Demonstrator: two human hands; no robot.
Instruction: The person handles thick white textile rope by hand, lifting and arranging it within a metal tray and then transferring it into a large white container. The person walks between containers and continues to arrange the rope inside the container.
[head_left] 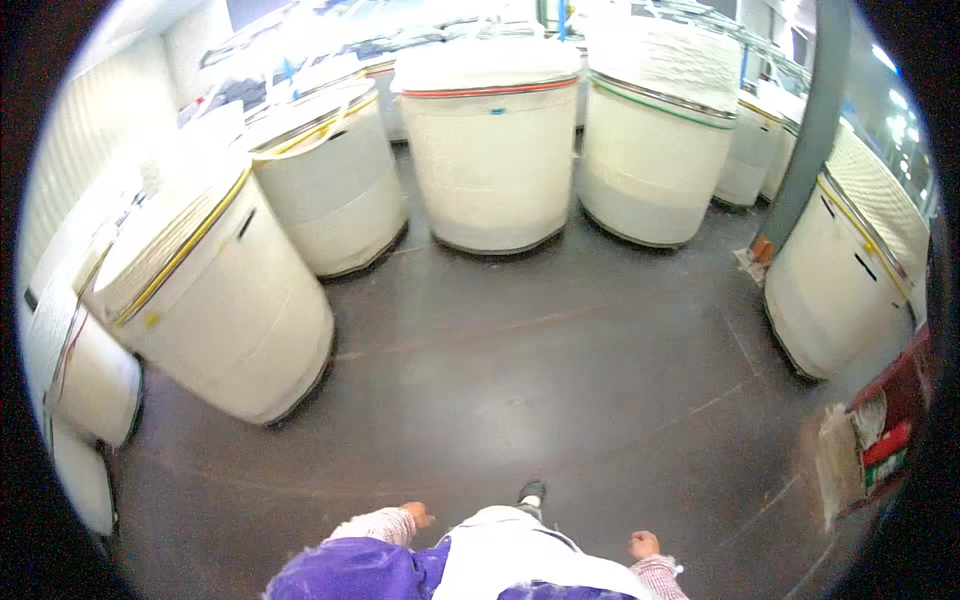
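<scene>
My left hand (419, 515) hangs low beside my body, at the end of a checked sleeve. It touches nothing, and its fingers are too small and blurred to read. Out to the other side, my right hand (645, 545) is curled closed, with nothing visible in it. Both hands are over the dark floor (520, 370), well away from the tall cans. Straight ahead stands a large white can (490, 170) with a red band, heaped with white fibre sliver. Beside it on the right is a similar can (655, 165) with a green band.
Yellow-banded cans stand at the left (225, 300), farther back left (335, 185) and right (835, 275). A grey post (815, 120) rises near the right can. Below it is a red cart or rack (895, 400) holding cloth-like items. My shoe (532, 492) steps forward.
</scene>
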